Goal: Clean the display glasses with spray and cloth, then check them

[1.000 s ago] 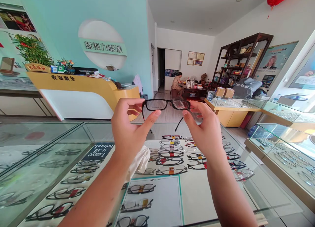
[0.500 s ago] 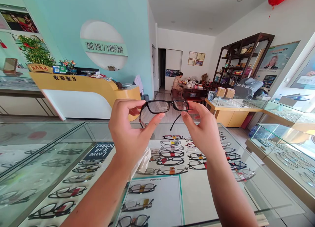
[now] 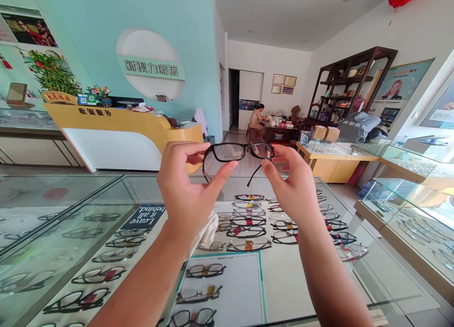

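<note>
A pair of black-framed eyeglasses is held up above the glass display case, lenses side by side and temples hanging down. My left hand is closed on the left end of the frame, its thumb below the left lens. At the other end, my right hand pinches the frame, with its thumb under the right lens. A crumpled pale cloth or tissue shows beside my left wrist; whether it touches the hand I cannot tell. Several rows of eyeglasses lie inside the case below.
More glass cases stand along the right. A yellow and white counter is at the back left. In the far background a person sits by a dark table. A dark wooden shelf stands at the back right.
The eyeglasses have tilted very slightly in my hands. Both hands keep their grip, and the view has shifted a little.
</note>
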`<state>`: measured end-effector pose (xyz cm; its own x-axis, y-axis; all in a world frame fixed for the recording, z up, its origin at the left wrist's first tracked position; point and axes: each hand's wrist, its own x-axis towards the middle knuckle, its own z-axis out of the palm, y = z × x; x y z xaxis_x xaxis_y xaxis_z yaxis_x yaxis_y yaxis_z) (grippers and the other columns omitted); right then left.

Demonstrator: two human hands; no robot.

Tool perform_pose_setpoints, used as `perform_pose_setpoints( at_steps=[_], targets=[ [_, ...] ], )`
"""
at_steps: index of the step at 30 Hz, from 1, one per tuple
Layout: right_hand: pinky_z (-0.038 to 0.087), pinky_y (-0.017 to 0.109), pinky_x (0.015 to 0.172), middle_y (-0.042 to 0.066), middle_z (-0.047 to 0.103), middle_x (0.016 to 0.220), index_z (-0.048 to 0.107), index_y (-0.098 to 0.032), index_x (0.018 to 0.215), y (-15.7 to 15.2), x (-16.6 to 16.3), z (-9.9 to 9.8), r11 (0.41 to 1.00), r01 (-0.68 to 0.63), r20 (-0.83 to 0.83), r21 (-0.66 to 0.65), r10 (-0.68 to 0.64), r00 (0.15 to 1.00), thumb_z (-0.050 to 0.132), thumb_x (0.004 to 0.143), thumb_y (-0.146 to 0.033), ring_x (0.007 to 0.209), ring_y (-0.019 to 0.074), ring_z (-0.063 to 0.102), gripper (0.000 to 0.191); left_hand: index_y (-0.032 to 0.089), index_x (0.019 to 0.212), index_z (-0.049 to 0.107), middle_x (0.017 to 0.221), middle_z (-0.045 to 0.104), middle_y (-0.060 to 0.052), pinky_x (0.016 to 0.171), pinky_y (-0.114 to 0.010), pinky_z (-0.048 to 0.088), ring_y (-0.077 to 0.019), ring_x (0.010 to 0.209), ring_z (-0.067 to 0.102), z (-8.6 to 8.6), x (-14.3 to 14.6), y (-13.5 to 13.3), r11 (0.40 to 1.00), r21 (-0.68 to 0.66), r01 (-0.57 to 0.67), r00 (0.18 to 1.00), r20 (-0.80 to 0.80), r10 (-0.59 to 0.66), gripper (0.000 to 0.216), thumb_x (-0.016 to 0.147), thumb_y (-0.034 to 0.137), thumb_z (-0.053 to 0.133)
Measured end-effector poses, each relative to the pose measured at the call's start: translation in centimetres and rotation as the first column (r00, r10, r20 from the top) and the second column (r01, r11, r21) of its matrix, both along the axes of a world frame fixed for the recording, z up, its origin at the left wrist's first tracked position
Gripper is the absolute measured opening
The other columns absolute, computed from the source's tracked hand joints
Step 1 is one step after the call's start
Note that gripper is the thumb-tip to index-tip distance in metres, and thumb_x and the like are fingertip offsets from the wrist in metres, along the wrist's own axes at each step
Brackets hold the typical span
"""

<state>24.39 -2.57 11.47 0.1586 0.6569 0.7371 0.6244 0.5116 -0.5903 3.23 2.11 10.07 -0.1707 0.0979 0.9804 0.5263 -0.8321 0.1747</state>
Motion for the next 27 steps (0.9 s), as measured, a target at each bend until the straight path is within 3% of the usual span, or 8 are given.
perform_pose_setpoints(
  at_steps=[8,27],
  targets=[
    [0.061,0.050,0.089,0.012,0.079,0.133,0.066,-0.028,0.129,0.08,0.07,-0.40,0.999,0.018,-0.024,0.045,-0.017,1.000,0.070,0.100,-0.042,0.114,0.0309,0.079,0.032,0.025,0.126,0.075,0.113,0.075,-0.005,0.085,-0.041,0.057,-0.0226,0.098,0.070,-0.20,-0.25,0.67,1.000,0.004,0.003,0.999,-0.037,-0.003,0.052,0.083,0.042,0.099],
    [0.061,0.055,0.096,0.011,0.081,0.130,0.069,-0.027,0.129,0.31,-0.11,-0.18,0.999,-0.007,-0.021,-0.035,0.006,1.000,0.070,0.098,-0.044,0.114,0.0317,0.078,0.036,0.030,0.138,0.073,0.118,0.075,-0.006,0.084,-0.045,0.062,-0.0286,0.111,0.073,0.09,-0.12,0.44,0.977,0.192,-0.091,0.988,-0.103,0.112,0.061,0.083,0.038,0.099]
  ],
)
